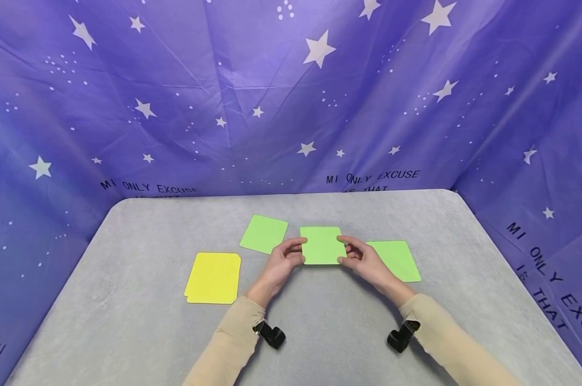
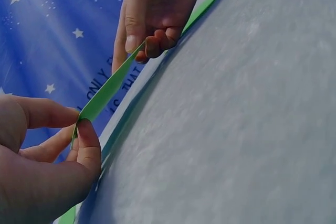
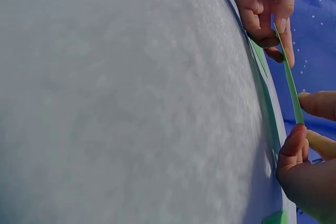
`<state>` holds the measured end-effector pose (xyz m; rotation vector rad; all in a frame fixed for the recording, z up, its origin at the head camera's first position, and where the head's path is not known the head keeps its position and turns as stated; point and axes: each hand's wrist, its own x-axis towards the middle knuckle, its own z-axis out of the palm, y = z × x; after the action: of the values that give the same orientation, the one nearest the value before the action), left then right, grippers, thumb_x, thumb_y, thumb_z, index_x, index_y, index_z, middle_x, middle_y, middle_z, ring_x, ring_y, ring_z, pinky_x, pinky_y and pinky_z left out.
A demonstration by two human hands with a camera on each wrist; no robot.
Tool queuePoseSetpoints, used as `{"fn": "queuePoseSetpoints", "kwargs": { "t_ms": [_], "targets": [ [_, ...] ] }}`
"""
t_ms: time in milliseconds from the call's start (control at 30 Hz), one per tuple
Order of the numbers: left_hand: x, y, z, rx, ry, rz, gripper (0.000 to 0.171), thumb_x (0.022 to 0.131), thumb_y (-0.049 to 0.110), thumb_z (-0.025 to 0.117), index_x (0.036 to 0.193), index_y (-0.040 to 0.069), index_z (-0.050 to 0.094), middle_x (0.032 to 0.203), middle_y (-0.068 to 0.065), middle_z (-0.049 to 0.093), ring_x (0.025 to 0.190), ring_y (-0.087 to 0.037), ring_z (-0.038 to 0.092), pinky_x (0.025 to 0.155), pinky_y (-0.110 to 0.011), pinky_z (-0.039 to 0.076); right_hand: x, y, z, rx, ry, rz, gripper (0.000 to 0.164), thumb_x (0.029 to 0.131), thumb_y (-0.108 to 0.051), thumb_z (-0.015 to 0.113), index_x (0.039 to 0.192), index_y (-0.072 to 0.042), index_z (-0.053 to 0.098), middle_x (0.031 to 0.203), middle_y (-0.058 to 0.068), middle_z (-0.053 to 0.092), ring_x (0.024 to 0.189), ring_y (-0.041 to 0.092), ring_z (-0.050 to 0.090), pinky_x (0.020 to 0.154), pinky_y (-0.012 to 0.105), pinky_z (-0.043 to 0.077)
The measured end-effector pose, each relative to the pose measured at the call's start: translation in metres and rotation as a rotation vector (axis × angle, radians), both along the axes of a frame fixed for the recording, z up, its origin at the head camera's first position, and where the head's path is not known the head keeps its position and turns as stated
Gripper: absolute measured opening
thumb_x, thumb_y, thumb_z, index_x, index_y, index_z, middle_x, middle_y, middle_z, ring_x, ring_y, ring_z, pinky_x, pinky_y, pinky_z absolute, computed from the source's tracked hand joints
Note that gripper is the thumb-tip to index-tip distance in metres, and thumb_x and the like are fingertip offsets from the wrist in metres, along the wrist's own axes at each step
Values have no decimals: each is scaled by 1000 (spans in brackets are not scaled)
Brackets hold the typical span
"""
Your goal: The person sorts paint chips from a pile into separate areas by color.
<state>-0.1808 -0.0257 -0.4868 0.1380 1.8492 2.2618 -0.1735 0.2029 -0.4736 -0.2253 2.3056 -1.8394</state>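
A square green card (image 1: 322,245) with rounded corners is held between both hands, raised above the table in the two wrist views. My left hand (image 1: 282,262) pinches its left edge, thumb near the lower corner and a finger near the upper one. On the opposite edge, my right hand (image 1: 366,261) pinches it the same way. In the left wrist view the card (image 2: 105,94) appears nearly edge-on, slanting from one hand to the other. A second green card (image 1: 264,234) lies flat behind my left hand, and a third green card (image 1: 398,261) lies to the right, partly covered by my right hand.
A small stack of yellow cards (image 1: 214,277), slightly misaligned, lies on the left of the grey table (image 1: 329,332). A purple curtain (image 1: 252,80) with white stars hangs behind the table and along both sides. Each sleeve carries a black wrist camera (image 1: 274,336).
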Motion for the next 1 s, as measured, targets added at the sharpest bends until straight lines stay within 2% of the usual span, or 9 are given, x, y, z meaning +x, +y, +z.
{"fn": "queuePoseSetpoints", "kwargs": {
  "t_ms": [167,500,1000],
  "targets": [
    [3,10,-4,-11,10,-25,49,78,-13,58,127,-13,50,112,-18,50,89,-16,54,76,-20,44,6,12,1,12,7,12,57,87,4,66,138,8,43,103,17,41,71,7,39,54,19,33],
    [10,35,-5,3,8,-72,52,77,-15,58,127,-9,50,107,-10,48,75,-7,52,70,-20,43,22,39,5,87,94,35,55,88,3,65,138,9,43,102,16,40,68,6,39,53,20,35],
    [16,70,1,21,-12,-90,50,77,-16,60,125,-5,54,109,-11,54,72,-10,57,66,-21,45,35,74,6,56,157,20,54,87,7,64,137,11,43,101,18,40,67,4,40,52,22,36]
  ]
}}
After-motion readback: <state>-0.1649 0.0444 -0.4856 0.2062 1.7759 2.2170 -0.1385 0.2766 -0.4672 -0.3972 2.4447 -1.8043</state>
